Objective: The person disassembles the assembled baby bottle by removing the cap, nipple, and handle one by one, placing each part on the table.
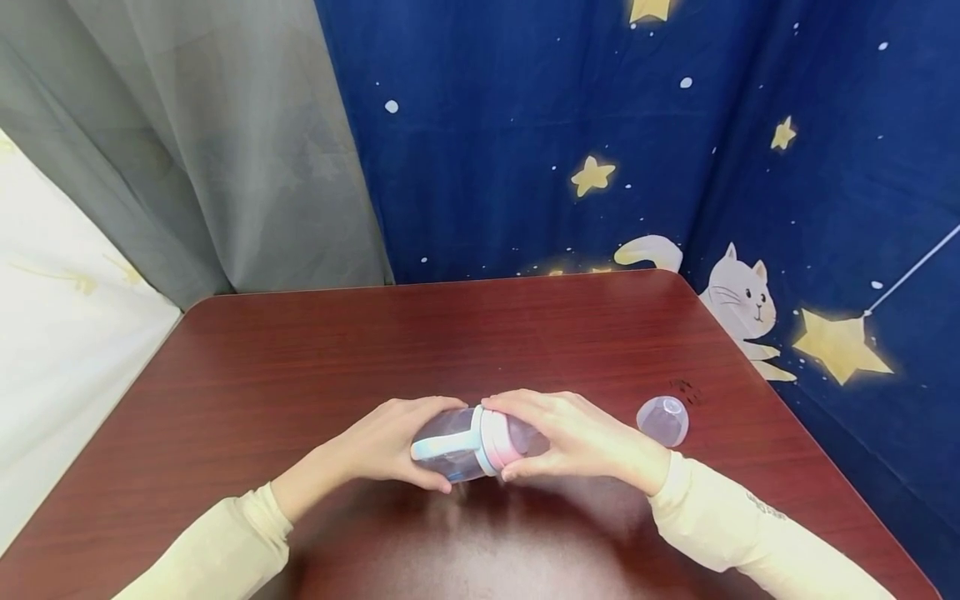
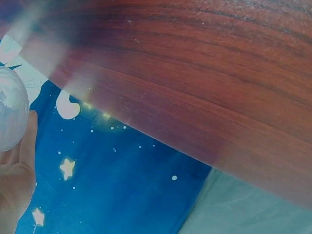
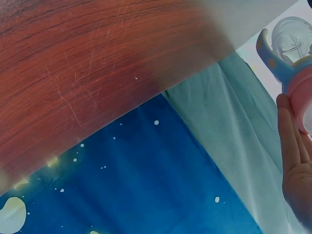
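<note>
Between both hands, a clear baby bottle [image 1: 462, 467] lies on its side just above the table, its pale blue handle [image 1: 444, 446] facing up. My left hand [image 1: 384, 442] grips the bottle's rounded body from the left. On the other end, my right hand [image 1: 581, 433] holds the pink collar [image 1: 497, 440], fingers on top and thumb below. The palm hides part of the clear nipple end. In the left wrist view the bottle's base [image 2: 12, 109] shows by the fingers. A clear domed cap [image 1: 662, 422] rests on the table to the right.
The dark red wooden table [image 1: 420, 342] has rounded far corners. Behind it hang a grey curtain [image 1: 247, 150] and a blue one with stars and a white cat [image 1: 510, 167]. Small dark marks [image 1: 685, 390] lie on the tabletop near the cap.
</note>
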Tool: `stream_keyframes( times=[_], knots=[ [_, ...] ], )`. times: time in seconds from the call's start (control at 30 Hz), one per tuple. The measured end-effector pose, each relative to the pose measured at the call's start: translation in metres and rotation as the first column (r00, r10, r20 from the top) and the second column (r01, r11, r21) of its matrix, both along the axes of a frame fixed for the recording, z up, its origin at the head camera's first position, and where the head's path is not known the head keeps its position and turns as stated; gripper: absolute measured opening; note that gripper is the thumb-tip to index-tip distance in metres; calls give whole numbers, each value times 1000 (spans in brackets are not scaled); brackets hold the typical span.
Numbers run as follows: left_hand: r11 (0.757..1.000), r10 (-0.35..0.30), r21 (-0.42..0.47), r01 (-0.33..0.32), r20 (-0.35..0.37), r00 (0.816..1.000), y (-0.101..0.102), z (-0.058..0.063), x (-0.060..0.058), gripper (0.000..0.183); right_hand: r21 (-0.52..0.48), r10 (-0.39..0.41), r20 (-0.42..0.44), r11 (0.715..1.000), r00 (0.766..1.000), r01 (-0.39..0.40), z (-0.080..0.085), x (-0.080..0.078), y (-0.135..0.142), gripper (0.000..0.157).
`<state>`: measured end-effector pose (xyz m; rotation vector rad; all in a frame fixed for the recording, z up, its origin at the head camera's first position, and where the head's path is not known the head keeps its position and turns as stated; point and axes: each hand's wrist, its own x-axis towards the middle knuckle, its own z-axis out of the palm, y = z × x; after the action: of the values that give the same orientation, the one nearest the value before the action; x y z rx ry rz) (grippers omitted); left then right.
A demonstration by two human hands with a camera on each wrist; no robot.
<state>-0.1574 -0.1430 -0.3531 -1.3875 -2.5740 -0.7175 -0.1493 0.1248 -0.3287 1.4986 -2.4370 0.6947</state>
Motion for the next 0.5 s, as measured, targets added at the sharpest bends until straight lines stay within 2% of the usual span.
stream_keyframes(
  times=[0.13,0.3,0.5],
  knots=[
    [1000,-11,-5,10,-15,1000,1,2,0,80,-19,32,-11,999,999,-32,1,0,1,67],
    [999,-33,-7,33,-45,998,2,3,-2,79,-54,81,-73,995,994,-85,2,-1,3,67],
    [998,-66,4,66,-35,997,4,8,-5,78,0,112,-184,994,977,-114,8,-1,8,66]
  ],
)
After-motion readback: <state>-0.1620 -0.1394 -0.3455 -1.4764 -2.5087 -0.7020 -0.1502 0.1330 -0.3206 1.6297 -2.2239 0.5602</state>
